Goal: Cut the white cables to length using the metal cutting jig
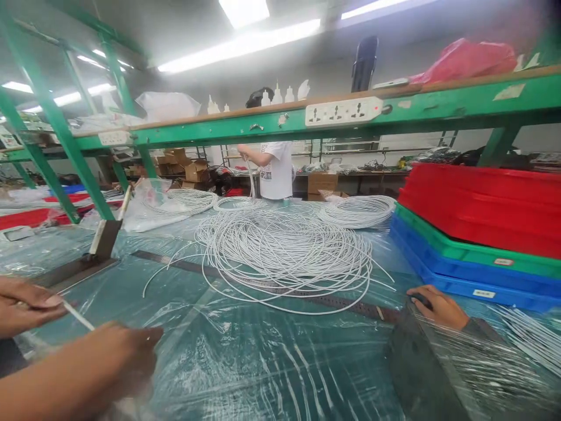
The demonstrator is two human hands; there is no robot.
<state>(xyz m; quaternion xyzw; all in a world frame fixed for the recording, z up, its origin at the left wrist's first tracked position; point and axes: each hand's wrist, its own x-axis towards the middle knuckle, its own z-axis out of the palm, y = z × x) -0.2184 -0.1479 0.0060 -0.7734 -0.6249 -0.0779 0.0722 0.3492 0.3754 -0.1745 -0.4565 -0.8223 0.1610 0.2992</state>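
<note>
At the near left edge, the left hand [30, 304] pinches a white cable [79, 316] running toward a nearer, blurred hand [118, 354] whose grip I cannot tell. At right, another hand [447, 310] curls by a dark block [412, 356]; which one is the wearer's right is unclear. At centre, loose white coils [284, 251] overlap a metal ruler [162, 259]; tugging one strand could snarl the crossing loops.

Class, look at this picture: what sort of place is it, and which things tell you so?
Probably a workshop or factory. A heap of looped white cable lies on the table, coloured trays are stacked to its right, and a power strip is fixed to the green shelf.
</note>
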